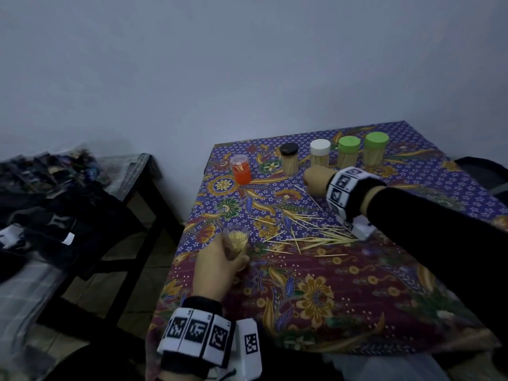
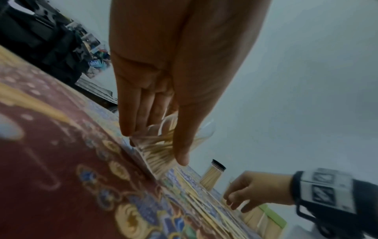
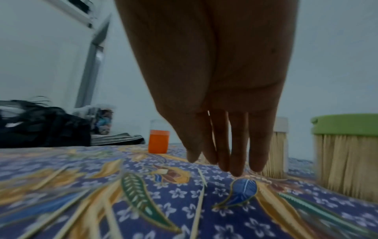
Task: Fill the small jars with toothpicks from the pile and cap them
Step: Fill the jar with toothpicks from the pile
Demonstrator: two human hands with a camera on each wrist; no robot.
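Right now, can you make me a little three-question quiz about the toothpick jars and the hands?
1. How many capped jars stand at the back of the table?
2. True or false: the left hand holds an open jar full of toothpicks.
3. Which cap colour appears twice: A black, B white, C green?

Key: 1. Four: black cap, white cap, two green caps. 2. True. 3. C.
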